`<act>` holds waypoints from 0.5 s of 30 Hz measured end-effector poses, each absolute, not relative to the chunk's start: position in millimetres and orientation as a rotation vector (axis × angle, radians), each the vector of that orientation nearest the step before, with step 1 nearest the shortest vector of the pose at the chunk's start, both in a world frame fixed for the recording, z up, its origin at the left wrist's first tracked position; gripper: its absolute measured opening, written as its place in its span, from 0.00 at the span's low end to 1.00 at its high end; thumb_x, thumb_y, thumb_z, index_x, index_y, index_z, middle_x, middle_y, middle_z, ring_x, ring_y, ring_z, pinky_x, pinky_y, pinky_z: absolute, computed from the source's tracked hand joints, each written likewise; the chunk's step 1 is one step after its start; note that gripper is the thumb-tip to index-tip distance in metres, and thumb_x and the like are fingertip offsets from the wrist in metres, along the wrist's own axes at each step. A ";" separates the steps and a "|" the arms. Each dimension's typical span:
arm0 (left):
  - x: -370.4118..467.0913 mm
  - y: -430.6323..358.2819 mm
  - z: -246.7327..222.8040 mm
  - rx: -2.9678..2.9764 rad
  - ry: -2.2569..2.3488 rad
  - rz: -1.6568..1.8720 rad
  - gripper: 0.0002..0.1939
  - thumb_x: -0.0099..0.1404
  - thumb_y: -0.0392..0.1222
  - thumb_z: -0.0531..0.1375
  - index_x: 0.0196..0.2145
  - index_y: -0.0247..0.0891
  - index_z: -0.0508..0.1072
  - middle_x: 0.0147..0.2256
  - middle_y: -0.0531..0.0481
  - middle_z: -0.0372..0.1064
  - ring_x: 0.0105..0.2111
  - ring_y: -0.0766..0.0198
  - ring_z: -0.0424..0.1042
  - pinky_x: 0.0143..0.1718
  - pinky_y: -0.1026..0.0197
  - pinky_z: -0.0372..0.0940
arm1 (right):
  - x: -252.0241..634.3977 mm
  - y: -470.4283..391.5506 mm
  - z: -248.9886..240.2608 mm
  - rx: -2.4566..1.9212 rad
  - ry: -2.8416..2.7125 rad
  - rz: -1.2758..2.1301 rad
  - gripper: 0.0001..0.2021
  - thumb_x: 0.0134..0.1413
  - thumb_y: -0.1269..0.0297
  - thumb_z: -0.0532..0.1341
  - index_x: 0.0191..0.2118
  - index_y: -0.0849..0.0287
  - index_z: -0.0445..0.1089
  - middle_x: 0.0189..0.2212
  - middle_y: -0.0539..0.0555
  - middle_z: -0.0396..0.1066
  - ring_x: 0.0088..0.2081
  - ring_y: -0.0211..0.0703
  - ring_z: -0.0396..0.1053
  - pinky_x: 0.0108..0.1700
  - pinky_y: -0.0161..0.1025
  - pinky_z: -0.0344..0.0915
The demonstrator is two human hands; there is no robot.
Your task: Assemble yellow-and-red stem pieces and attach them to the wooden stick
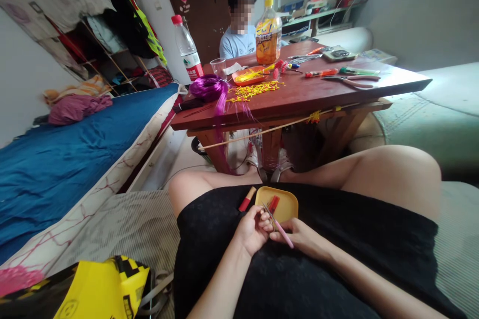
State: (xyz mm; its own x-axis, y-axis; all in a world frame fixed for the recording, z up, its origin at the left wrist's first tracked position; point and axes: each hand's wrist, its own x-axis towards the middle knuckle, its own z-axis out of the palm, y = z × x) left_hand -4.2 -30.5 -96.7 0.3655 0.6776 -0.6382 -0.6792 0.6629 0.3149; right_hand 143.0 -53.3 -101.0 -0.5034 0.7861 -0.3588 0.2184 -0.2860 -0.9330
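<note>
Above my lap, my left hand (253, 232) has its fingers curled in a pinch; what lies between them is too small to make out. My right hand (299, 240) is closed around a slim pink-handled tool (283, 234) with a pointed metal tip. That tip reaches up beside my left fingertips. Just beyond both hands, a shallow yellow tray (288, 200) rests on the black cloth over my lap, with small red pieces (274, 203) in it. To its left lies a little red tube with a tan end (247, 199).
A dark red table (318, 77) stands ahead, holding purple thread (207, 87), yellow-tipped pieces (256, 90), pliers (355, 79) and two bottles. A thin stick (254, 134) runs along its near edge. Across it sits a person (238, 42). A blue-covered bed (86, 134) is left.
</note>
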 end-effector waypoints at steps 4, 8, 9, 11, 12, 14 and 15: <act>-4.3 -29.1 -103.5 -0.033 0.842 0.869 0.10 0.64 0.42 0.54 0.38 0.33 0.67 0.30 0.52 0.66 0.22 0.72 0.65 0.21 0.67 0.63 | 142.5 -52.3 -104.2 -1.283 -1.523 1.866 0.23 0.41 0.45 0.62 0.17 0.62 0.60 0.15 0.43 0.45 0.21 0.31 0.40 0.21 0.33 0.36; -3.5 -27.7 -106.5 -0.062 0.865 0.866 0.11 0.64 0.42 0.54 0.42 0.34 0.67 0.36 0.49 0.67 0.29 0.67 0.69 0.27 0.62 0.67 | 141.9 -50.6 -104.1 -1.310 -1.491 1.897 0.23 0.41 0.45 0.61 0.18 0.62 0.61 0.15 0.43 0.47 0.20 0.31 0.41 0.21 0.33 0.38; -3.3 -27.3 -107.1 -0.068 0.870 0.865 0.12 0.64 0.42 0.54 0.43 0.34 0.67 0.37 0.48 0.67 0.30 0.66 0.69 0.29 0.61 0.67 | 141.8 -50.3 -104.3 -1.316 -1.483 1.902 0.23 0.41 0.45 0.61 0.18 0.62 0.61 0.15 0.43 0.47 0.20 0.31 0.41 0.22 0.33 0.38; -2.9 -26.3 -108.4 -0.081 0.880 0.862 0.12 0.64 0.42 0.55 0.44 0.34 0.66 0.39 0.47 0.67 0.32 0.65 0.69 0.31 0.59 0.68 | 141.7 -50.0 -105.9 -1.332 -1.470 1.912 0.23 0.40 0.44 0.61 0.18 0.62 0.60 0.15 0.43 0.47 0.20 0.30 0.41 0.22 0.33 0.37; -2.7 -25.8 -109.2 -0.088 0.885 0.860 0.13 0.64 0.42 0.55 0.44 0.34 0.66 0.40 0.47 0.67 0.33 0.64 0.69 0.32 0.58 0.68 | 141.6 -50.0 -107.2 -1.343 -1.463 1.915 0.23 0.40 0.44 0.61 0.17 0.62 0.60 0.15 0.43 0.47 0.20 0.30 0.41 0.21 0.33 0.37; -2.1 -24.8 -111.0 -0.102 0.894 0.853 0.13 0.64 0.42 0.55 0.45 0.34 0.66 0.41 0.47 0.67 0.35 0.63 0.69 0.33 0.57 0.68 | 141.4 -50.3 -110.3 -1.366 -1.452 1.918 0.24 0.39 0.44 0.62 0.17 0.61 0.58 0.15 0.43 0.46 0.20 0.30 0.41 0.21 0.33 0.37; -1.7 -24.3 -112.0 -0.108 0.898 0.850 0.13 0.64 0.42 0.55 0.45 0.34 0.66 0.42 0.46 0.67 0.35 0.63 0.69 0.34 0.56 0.68 | 141.1 -50.5 -111.8 -1.375 -1.447 1.917 0.24 0.38 0.44 0.62 0.17 0.61 0.57 0.15 0.43 0.46 0.20 0.30 0.40 0.21 0.33 0.37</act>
State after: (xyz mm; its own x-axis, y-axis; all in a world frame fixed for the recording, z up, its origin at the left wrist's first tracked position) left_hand -1.7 -24.3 -112.0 0.3287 0.6058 -0.7246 -0.6906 0.6775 0.2531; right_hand 141.1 -50.5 -111.8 -0.4542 0.7545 -0.4738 0.2490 -0.4031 -0.8806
